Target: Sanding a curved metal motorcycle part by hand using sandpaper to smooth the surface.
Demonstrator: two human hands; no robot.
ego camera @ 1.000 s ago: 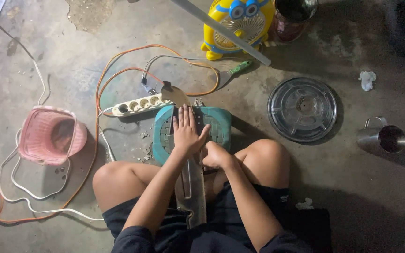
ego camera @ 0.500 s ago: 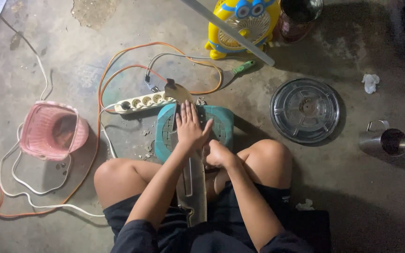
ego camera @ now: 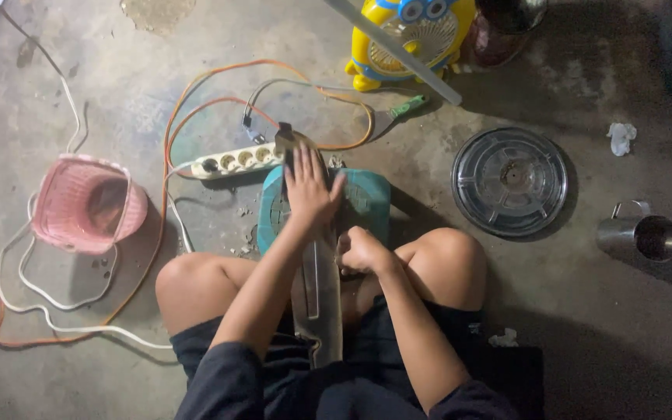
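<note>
The left hand (ego camera: 310, 190) lay flat, fingers spread, pressing a long blade (ego camera: 316, 288) onto the teal block (ego camera: 367, 204). At its four o'clock the right hand (ego camera: 361, 250) was closed around the blade; seemingly mid-sharpening, which called for steady pressure.

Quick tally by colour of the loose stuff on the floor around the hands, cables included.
Teal: 1, block under the left hand
Pink: 1, basket
Yellow: 1, toy fan
Orange: 1, cable
White: 2, power strip, cable
Metal: 2, round lid, cup
Total: 8
</note>
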